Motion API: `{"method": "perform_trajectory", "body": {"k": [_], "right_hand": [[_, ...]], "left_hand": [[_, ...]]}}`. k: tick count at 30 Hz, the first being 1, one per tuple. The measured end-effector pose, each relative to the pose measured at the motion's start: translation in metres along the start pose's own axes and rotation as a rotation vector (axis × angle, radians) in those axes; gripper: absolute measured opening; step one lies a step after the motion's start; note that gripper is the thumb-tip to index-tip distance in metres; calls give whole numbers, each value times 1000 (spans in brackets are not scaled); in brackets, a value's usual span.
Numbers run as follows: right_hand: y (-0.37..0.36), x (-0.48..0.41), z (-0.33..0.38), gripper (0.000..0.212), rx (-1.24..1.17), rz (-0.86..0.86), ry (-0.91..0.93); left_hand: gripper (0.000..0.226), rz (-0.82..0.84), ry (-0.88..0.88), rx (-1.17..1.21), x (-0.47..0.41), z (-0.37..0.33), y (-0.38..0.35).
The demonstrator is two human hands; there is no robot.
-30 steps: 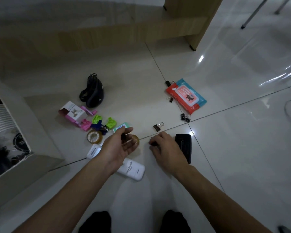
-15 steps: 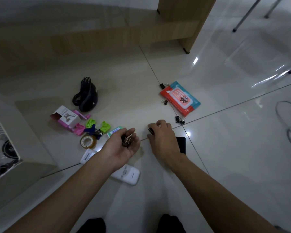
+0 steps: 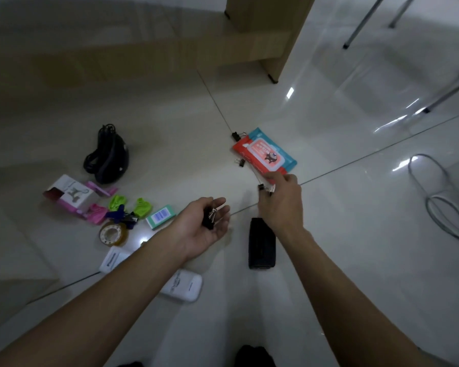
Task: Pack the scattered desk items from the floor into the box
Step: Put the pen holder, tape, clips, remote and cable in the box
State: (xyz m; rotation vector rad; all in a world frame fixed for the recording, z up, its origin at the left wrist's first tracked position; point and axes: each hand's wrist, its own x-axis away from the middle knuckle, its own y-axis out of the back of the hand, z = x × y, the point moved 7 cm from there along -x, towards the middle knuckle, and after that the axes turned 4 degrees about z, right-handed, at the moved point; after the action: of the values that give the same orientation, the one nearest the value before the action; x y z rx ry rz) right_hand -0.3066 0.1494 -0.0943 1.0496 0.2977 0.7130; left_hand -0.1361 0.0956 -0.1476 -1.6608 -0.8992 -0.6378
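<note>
Black clips [image 3: 210, 219], head view: bunched in my left hand [image 3: 206, 230], palm up, fingers cupped round them, above the tile floor [image 3: 170, 123]. Right hand [image 3: 281, 205] is down at the near edge of the wipes pack [image 3: 265, 154], fingertips curled over one clip [image 3: 261, 187]; pinched or not, I cannot tell. Two loose clips [image 3: 235, 135] lie by the pack's left edge. Black case [image 3: 262, 243] lies below my right wrist. Tape roll [image 3: 113, 233] and mouse [image 3: 112, 160] lie further left.

Dim, greyish light. White glare streaks the glossy floor [image 3: 329, 234] at upper right. Wide-angle bending curves the edges; the right hand [image 3: 281, 202] is motion-blurred.
</note>
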Motion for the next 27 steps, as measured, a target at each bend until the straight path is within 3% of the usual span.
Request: {"method": "perform_trajectory", "body": {"k": [2, 10, 15, 19, 23, 27], "right_hand": [[-7, -19, -24, 35, 48, 75, -73], [-6, -10, -35, 14, -242, 137, -174], [-16, 24, 14, 9, -336, 466, 88], [-2, -8, 8, 33, -100, 141, 147], [-27, -36, -7, 30, 109, 281, 95], [-25, -34, 13, 17, -128, 249, 149]], "left_hand": [[28, 8, 5, -7, -7, 4, -4], [26, -18, 32, -13, -20, 15, 0], [30, 36, 37, 8, -23, 10, -10], [27, 18, 38, 71, -24, 6, -8], [28, -9, -7, 78, -25, -1, -1], [28, -21, -44, 81, -24, -10, 0]]}}
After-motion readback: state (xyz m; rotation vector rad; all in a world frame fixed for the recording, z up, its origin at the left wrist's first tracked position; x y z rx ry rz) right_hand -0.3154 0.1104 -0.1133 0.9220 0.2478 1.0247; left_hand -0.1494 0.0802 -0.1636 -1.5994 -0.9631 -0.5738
